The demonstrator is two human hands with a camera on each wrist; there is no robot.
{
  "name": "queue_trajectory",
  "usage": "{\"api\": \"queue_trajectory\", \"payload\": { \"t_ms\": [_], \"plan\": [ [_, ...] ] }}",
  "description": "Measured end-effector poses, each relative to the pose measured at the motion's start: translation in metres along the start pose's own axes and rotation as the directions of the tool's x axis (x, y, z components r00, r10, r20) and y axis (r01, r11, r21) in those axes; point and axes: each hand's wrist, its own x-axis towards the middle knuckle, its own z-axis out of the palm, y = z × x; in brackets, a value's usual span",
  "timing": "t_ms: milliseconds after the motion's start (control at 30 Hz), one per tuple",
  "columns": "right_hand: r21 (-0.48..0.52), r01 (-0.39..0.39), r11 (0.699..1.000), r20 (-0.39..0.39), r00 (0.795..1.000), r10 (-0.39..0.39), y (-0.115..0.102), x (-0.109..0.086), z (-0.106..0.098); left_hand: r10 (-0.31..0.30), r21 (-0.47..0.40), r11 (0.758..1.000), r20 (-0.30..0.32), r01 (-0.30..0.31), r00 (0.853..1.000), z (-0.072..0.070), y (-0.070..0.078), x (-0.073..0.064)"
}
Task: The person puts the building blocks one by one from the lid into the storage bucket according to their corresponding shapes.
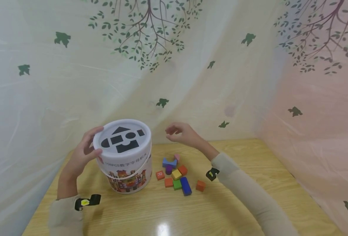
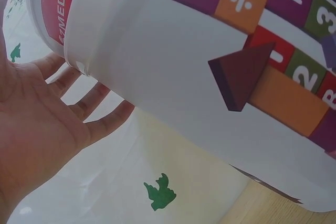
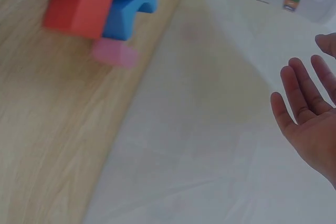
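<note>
A white toy-block bucket (image 1: 128,164) stands upright at the table's left, with a wire handle, printed block pictures and a white lid (image 1: 104,150) on top. The lid has several black shapes, which look like cut-outs. My left hand (image 1: 79,155) holds the bucket's upper left side, thumb toward the front and fingers spread around the back, as the left wrist view also shows. My right hand (image 1: 183,132) hovers to the right of the bucket with loosely bent fingers and nothing in them. Below it lie several coloured blocks, including a blue arch block (image 1: 169,163).
On the wooden table (image 1: 221,213), a long blue block (image 1: 185,186) lies near the front of the pile, and an orange cube (image 1: 200,186) sits apart to its right. A pale printed curtain (image 1: 191,88) hangs behind the table and along its sides.
</note>
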Motion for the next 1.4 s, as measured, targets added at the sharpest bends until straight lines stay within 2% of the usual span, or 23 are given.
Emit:
{"api": "queue_trajectory", "payload": {
  "t_ms": [333,600,800,1100,1267,1400],
  "plan": [
    [-0.039,-0.005,0.999,0.066,0.998,0.008,0.026,-0.021,0.012,-0.011,0.051,0.999,-0.007,0.012,1.000,-0.001,-0.001,0.000],
    [-0.098,-0.013,0.995,0.130,0.991,0.026,0.044,-0.035,0.017,-0.010,0.036,0.999,-0.004,0.010,1.000,0.000,-0.002,0.000],
    [-0.094,-0.035,0.995,0.160,0.986,0.050,0.048,-0.045,0.023,-0.006,0.031,0.999,-0.004,0.007,1.000,-0.001,-0.002,0.000],
    [-0.079,-0.022,0.997,0.228,0.973,0.039,0.048,-0.060,0.043,-0.018,0.017,1.000,0.003,0.018,1.000,0.000,-0.003,0.000],
    [-0.110,0.018,0.994,0.210,0.978,0.005,0.046,-0.064,0.052,-0.026,-0.007,1.000,0.003,0.026,1.000,0.000,-0.005,0.000],
    [-0.140,0.006,0.990,0.194,0.981,0.021,0.043,-0.064,0.058,-0.016,-0.009,1.000,0.001,0.016,1.000,-0.002,-0.004,0.003]
  ]
}}
